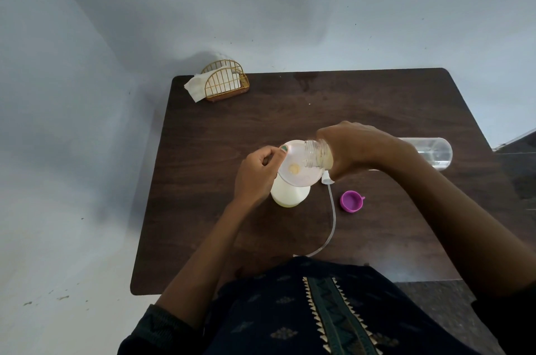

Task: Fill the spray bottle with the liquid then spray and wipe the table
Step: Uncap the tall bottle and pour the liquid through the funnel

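Plain home room, dark wooden table (232,128) in a bare pale-walled corner, gold wire napkin holder (224,81)

Two bottles (290,192) (one funnel (300,163))

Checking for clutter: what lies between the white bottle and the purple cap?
Head view: only the dip tube, its white end by the funnel, crosses between white bottle and purple cap.

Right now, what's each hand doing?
Left hand: pinching the funnel rim atop the spray bottle.
Right hand: gripping the tilted liquid bottle, pouring.
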Action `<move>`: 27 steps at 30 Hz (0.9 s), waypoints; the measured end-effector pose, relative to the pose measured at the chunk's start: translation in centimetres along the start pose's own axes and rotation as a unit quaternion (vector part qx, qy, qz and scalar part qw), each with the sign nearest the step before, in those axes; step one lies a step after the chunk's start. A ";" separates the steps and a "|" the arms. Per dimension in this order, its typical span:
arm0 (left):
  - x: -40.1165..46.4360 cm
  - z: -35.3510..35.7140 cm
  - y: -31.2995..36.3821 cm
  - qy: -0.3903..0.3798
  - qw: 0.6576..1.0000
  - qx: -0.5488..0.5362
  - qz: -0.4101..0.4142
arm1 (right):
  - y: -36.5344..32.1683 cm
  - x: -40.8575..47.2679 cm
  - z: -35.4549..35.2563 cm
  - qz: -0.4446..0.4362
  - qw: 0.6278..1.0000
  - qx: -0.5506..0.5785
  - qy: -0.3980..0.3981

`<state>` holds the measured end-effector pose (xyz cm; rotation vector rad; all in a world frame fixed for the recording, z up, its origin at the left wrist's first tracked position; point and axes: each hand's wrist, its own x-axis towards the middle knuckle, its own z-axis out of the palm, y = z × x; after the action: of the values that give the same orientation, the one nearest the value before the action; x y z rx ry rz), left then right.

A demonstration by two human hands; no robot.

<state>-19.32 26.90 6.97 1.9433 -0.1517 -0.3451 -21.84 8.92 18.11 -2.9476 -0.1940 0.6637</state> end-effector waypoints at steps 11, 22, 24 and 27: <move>0.0 0.0 0.0 0.001 1.000 0.001 0.001 | 0.0 0.2 0.0 0.000 1.000 0.009 -0.005; 0.0 0.0 -0.2 0.004 1.000 -0.004 -0.001 | 0.1 0.2 0.1 -0.001 1.000 0.003 0.002; 0.0 0.0 -0.2 0.004 1.000 -0.006 -0.002 | 0.1 0.2 0.2 -0.001 1.000 0.003 0.002; 0.0 0.0 -0.2 0.006 1.000 -0.005 -0.001 | 0.1 0.2 0.2 -0.001 1.000 0.007 0.000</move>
<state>-19.31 26.95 6.76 1.9346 -0.1398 -0.3361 -21.77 8.85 17.86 -2.9344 -0.1922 0.6613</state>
